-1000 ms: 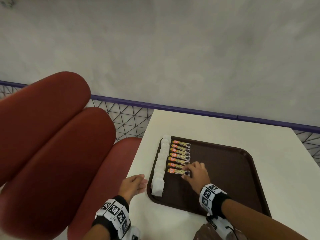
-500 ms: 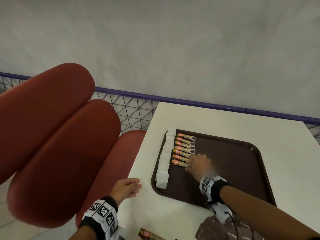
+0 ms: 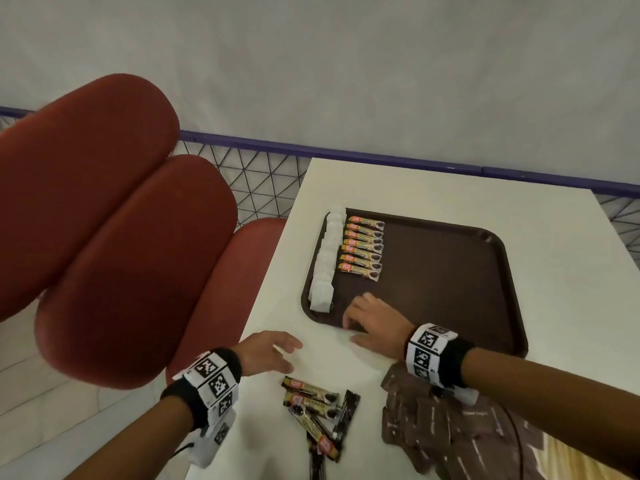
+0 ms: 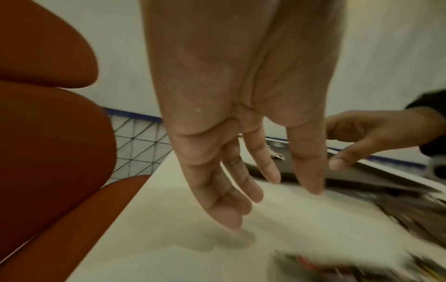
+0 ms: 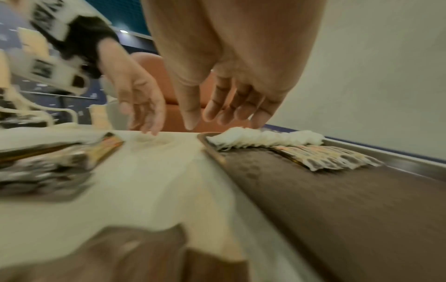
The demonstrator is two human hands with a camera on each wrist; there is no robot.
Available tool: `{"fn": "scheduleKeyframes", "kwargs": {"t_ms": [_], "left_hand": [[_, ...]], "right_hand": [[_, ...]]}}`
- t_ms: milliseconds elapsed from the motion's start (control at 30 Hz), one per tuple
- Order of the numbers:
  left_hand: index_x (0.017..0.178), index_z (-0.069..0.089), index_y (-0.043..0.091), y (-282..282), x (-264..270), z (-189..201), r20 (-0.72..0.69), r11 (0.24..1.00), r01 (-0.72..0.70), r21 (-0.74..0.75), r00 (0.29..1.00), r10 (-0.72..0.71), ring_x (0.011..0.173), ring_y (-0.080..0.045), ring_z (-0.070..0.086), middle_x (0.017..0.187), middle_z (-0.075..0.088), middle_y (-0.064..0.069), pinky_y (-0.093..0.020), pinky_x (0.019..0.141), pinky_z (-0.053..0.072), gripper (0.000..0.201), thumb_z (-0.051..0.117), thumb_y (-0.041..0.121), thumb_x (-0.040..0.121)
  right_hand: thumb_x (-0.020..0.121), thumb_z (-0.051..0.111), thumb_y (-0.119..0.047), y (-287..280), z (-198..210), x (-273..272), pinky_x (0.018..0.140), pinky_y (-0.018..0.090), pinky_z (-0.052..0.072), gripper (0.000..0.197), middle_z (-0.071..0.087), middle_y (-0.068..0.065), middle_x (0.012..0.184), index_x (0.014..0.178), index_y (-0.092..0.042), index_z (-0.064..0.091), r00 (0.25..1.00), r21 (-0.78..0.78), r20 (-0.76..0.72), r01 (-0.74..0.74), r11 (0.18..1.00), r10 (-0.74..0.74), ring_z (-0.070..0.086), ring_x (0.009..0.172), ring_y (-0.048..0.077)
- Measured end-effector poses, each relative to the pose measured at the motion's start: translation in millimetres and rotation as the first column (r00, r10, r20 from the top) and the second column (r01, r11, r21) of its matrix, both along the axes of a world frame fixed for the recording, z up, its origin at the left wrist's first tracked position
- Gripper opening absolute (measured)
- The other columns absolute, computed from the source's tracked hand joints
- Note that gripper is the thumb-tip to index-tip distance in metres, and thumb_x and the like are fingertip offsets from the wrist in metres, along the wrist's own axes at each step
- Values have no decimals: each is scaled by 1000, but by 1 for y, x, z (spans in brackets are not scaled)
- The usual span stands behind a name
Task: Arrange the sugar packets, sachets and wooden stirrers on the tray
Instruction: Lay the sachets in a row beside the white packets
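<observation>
A dark brown tray (image 3: pixel 450 271) lies on the white table (image 3: pixel 415 181). Along its left edge runs a row of white packets (image 3: pixel 327 258), with a column of gold coffee sachets (image 3: pixel 363 247) beside them. Several loose sachets (image 3: pixel 317 407) lie on the table near me, and a pile of brown packets (image 3: pixel 426 424) sits to their right. My right hand (image 3: pixel 363 320) hovers over the tray's near left corner, fingers relaxed and empty. My left hand (image 3: pixel 277 351) floats above the table left of the loose sachets, fingers straight, holding nothing. No stirrers show.
Red padded seat cushions (image 3: pixel 121 237) stand left of the table. A purple rail with wire mesh (image 3: pixel 263 168) runs behind, under a grey wall. The right half of the tray is bare.
My right hand has pulled back from the sachet column to the tray's near corner. The view tipped down, bringing the loose sachets and brown packets into sight. My left hand shifted slightly nearer.
</observation>
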State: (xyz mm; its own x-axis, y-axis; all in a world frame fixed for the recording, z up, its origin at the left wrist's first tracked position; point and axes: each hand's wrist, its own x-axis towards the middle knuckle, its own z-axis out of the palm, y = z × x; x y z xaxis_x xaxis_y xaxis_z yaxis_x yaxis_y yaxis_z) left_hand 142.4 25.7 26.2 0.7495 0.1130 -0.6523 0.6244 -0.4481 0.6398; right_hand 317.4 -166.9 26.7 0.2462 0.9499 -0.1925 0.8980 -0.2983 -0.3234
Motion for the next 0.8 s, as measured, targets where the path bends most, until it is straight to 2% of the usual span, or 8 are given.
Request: {"fn": "scheduleKeyframes", "kwargs": {"t_ms": [100, 167, 267, 367, 500, 600, 667, 800], "left_hand": [[133, 42, 28, -19, -13, 0, -15, 964, 214, 159, 977, -215, 116, -15, 41, 131, 40, 0, -24, 99, 40, 68, 77, 24, 75], [145, 26, 26, -33, -22, -1, -22, 905, 326, 274, 943, -333, 132, -20, 26, 144, 27, -1, -30, 111, 27, 91, 79, 33, 71], [150, 8, 24, -51, -35, -9, -38, 822, 427, 377, 894, -447, 142, -23, 8, 153, 11, -3, -37, 118, 16, 115, 81, 46, 64], [150, 1, 22, -65, -42, -19, -75, 729, 492, 475, 849, -524, 144, -24, 1, 156, 4, -3, -43, 119, 7, 124, 78, 58, 60], [148, 10, 20, -77, -42, -33, -50, 616, 484, 622, 809, -586, 143, -26, 7, 154, 13, -5, -45, 118, 6, 125, 72, 71, 53], [135, 28, 20, -77, -44, -41, 6, 604, 440, 665, 805, -593, 131, -31, 39, 139, 42, -8, -47, 109, 30, 108, 57, 82, 51], [124, 38, 22, -72, -43, -41, 80, 664, 375, 647, 833, -548, 117, -28, 53, 124, 54, -6, -42, 99, 42, 96, 50, 83, 52], [133, 41, 20, -63, -38, -39, 187, 729, 284, 623, 851, -491, 127, -19, 36, 135, 39, -2, -30, 107, 29, 84, 51, 69, 66]], "right_hand": [[82, 63, -25, -18, -2, -31, 86, 39, 39, 29, 55, 8, 112, 108, -14, 57, 966, -38, 9, -259, 965, 260, 47, 104, 27], [73, 70, -25, -28, -4, -48, 77, 35, 46, 29, 60, 6, 101, 100, -16, 60, 922, -21, 53, -384, 923, 384, 53, 93, 25], [58, 78, -35, -40, -18, -65, 63, 24, 48, 40, 62, -3, 89, 91, -24, 60, 883, -14, 93, -461, 887, 460, 56, 78, 16], [61, 74, -41, -45, -31, -74, 63, 22, 50, 34, 62, -7, 85, 91, -29, 63, 874, -14, 120, -472, 882, 470, 59, 75, 13], [67, 59, -53, -47, -38, -80, 66, 19, 47, 25, 60, -16, 80, 85, -36, 64, 884, -56, 194, -422, 905, 425, 56, 73, 6], [60, 69, -57, -47, -35, -80, 69, 18, 39, 30, 59, -17, 78, 81, -36, 64, 885, -87, 222, -400, 912, 410, 54, 73, 5], [55, 72, -56, -47, -30, -76, 70, 19, 33, 32, 59, -16, 76, 76, -34, 62, 894, -92, 234, -371, 924, 382, 54, 71, 6], [48, 77, -58, -50, -22, -68, 60, 17, 44, 36, 56, -17, 70, 70, -35, 61, 924, -132, 227, -285, 949, 309, 55, 66, 4]]}}
